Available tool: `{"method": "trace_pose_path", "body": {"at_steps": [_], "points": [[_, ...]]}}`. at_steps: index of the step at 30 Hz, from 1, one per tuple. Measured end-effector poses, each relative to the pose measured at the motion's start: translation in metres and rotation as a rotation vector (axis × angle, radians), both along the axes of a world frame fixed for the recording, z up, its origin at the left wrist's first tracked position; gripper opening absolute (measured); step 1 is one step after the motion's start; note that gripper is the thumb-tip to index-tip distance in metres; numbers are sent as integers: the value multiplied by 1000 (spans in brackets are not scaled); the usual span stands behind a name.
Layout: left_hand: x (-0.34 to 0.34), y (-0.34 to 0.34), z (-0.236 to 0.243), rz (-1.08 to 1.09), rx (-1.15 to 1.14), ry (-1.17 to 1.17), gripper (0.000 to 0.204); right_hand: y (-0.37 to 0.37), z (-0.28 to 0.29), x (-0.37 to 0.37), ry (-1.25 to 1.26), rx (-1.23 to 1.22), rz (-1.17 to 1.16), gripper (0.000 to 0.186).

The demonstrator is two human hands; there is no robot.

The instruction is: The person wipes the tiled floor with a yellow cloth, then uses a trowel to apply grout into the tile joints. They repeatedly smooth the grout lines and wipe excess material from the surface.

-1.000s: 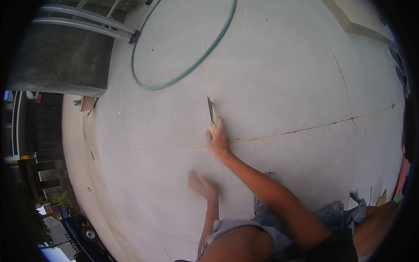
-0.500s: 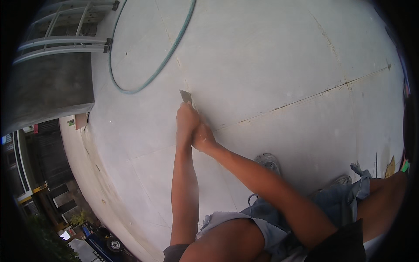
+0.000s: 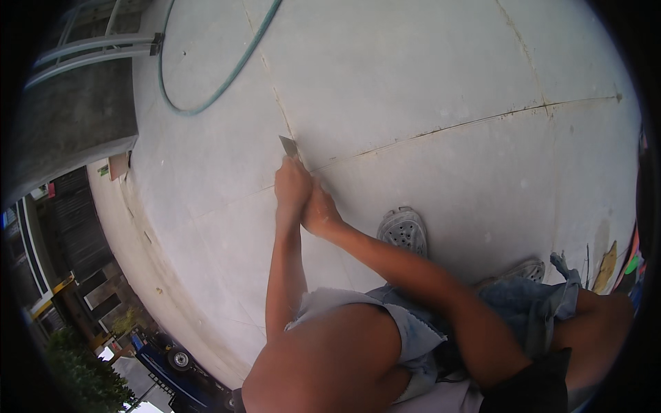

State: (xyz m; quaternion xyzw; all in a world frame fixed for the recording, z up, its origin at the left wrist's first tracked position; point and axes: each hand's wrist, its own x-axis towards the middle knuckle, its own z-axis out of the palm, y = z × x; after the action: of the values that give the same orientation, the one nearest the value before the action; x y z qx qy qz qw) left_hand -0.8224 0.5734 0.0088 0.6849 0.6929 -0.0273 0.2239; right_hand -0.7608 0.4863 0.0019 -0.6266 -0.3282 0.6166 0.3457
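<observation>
A putty knife with a flat metal blade [image 3: 288,145] is gripped low over the pale tiled floor. My left hand [image 3: 292,186] is closed around its handle, fingers wrapped. Right behind it, my right hand [image 3: 321,208] is closed too, pressed against the left and seemingly on the same handle, which the hands hide. The blade lies at a floor joint [image 3: 281,107] running away from me, close to where a darker cross joint [image 3: 447,129] meets it.
A green hose [image 3: 237,69] loops over the floor at the upper left, near a metal ladder [image 3: 103,48] by a dark grey block [image 3: 82,127]. My grey clogs [image 3: 404,230] rest on the tiles. A floor edge [image 3: 148,241] curves down the left, with a blue vehicle [image 3: 165,372] beyond.
Both hands and the putty knife have moved toward me along the joint. The view has shifted, so the hose and cross joint sit higher and my knee and clogs show more.
</observation>
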Motion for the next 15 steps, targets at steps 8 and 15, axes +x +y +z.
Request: {"method": "trace_pose_path", "body": {"at_steps": [8, 15], "points": [[5, -46, 5, 35, -44, 53, 30, -42, 3, 6, -2, -61, 66, 59], [0, -83, 13, 132, -126, 69, 27, -80, 4, 0, -4, 27, 100, 58]]}}
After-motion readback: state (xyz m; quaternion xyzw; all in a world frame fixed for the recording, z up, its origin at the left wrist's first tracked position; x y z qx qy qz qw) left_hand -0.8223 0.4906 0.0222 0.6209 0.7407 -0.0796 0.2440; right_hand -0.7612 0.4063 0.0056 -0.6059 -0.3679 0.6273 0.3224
